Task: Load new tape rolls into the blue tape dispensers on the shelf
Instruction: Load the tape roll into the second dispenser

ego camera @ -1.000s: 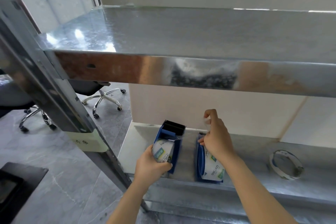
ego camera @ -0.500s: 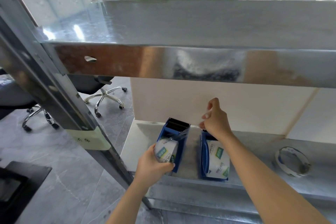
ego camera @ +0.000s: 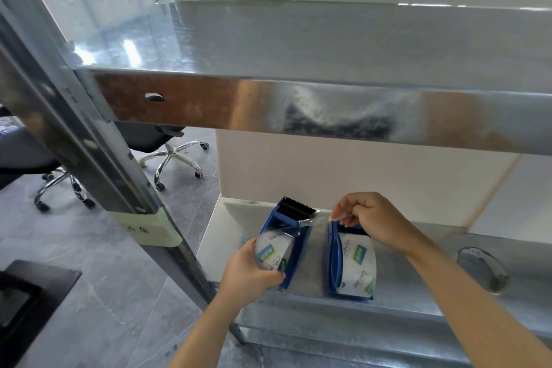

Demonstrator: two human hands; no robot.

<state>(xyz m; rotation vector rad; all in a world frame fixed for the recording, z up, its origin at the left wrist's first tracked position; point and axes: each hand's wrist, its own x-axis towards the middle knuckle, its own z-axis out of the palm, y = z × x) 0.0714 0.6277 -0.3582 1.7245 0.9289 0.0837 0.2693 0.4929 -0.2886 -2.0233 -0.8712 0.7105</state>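
Two blue tape dispensers stand side by side on the lower metal shelf [ego camera: 418, 305]. The left dispenser [ego camera: 294, 228] has a black toothed cutter at its far end. My left hand [ego camera: 249, 273] grips the clear tape roll [ego camera: 273, 252] with a blue-green label that sits in it. My right hand [ego camera: 372, 221] pinches the free end of the clear tape strip [ego camera: 313, 220], stretched from that roll to the right, just past the cutter. The right dispenser [ego camera: 334, 260] holds its own labelled roll [ego camera: 357, 264], partly behind my right wrist.
An emptied tape core ring [ego camera: 482, 269] lies on the same shelf to the right. The upper steel shelf [ego camera: 298, 48] overhangs the work area closely. A slanted metal upright [ego camera: 89, 143] with a pale label stands at left; office chairs [ego camera: 170, 152] are on the floor beyond.
My right hand has dropped and shifted slightly right, drawing the tape end out past the left dispenser's cutter. My left hand has stayed on the roll.
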